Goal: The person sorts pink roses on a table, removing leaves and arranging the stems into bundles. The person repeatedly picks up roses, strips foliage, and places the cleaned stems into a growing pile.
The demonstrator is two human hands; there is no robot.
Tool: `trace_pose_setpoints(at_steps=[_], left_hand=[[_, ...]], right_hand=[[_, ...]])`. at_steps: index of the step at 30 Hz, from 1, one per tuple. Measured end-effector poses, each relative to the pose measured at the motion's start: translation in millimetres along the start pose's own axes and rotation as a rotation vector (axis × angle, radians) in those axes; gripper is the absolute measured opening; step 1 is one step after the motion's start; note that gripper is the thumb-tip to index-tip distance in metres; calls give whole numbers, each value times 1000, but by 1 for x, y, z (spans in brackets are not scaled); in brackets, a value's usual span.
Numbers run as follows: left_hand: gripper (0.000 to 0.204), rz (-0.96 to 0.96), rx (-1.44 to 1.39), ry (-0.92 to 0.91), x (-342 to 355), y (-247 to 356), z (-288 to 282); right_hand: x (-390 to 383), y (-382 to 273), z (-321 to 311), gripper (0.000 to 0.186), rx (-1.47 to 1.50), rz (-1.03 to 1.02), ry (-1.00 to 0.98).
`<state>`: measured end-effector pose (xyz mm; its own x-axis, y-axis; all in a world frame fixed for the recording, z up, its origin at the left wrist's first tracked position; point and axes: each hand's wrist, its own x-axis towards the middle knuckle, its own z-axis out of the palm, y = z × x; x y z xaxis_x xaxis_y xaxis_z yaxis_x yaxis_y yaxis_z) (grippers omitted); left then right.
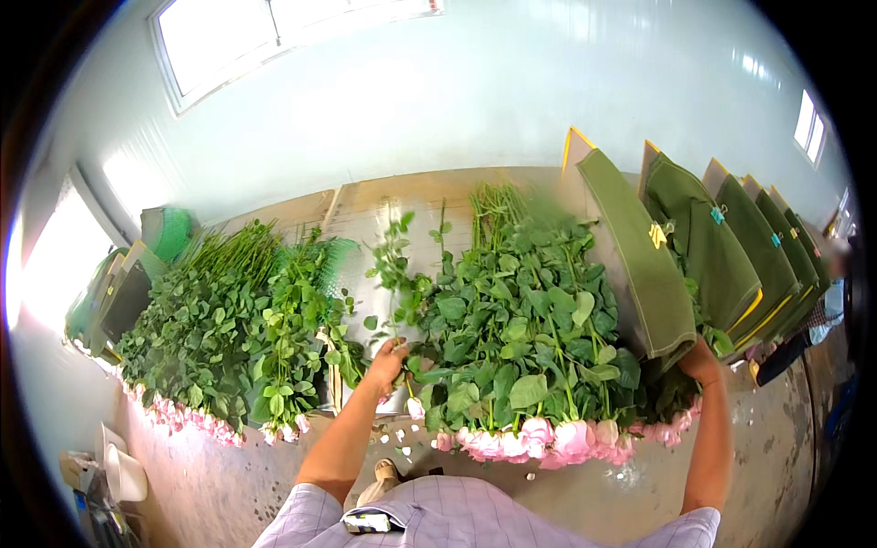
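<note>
My left hand is closed round the stem of a single rose; its pale bud hangs head-down below the fingers and its leaves stand up above them. To its right lies a large heap of pink roses, blooms along the table's near edge and stems pointing to the wall. My right hand reaches in at the lower corner of the nearest green cloth-covered panel, beside more pink roses. Its fingers are hidden among the panel and leaves.
Another heap of roses lies at the left with green netting beside it. Several more green panels with coloured clips lean in a row at the right. White buckets stand on the floor at lower left; petals lie scattered near my feet.
</note>
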<state>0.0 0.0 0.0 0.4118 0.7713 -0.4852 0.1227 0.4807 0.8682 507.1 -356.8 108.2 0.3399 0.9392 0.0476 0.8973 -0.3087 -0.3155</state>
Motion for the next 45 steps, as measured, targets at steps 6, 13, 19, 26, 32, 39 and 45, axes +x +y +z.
trace_pose_setpoints(at_steps=[6,13,19,26,32,39,45], left_hand=[[45,321,-64,-71,-47,30,41],[67,1126,609,-239,-162,79,155],[82,1271,922,-850,-212,106,217],[50,967,915,156,-65,70,63],[78,188,1345,588,4,-15,-88],[92,2,840,636,10,-35,-70],[42,14,-129,419,-11,-22,-114]], right_hand=[[-32,-130,-62,29,185,84,651],[-73,-259,-27,45,812,-237,464],[-120,-254,-10,39,614,78,670],[-144,-111,-110,32,226,404,1083],[-75,49,-128,44,-493,364,673],[-64,151,-103,42,-33,245,821],[-48,-85,-135,41,428,207,900]])
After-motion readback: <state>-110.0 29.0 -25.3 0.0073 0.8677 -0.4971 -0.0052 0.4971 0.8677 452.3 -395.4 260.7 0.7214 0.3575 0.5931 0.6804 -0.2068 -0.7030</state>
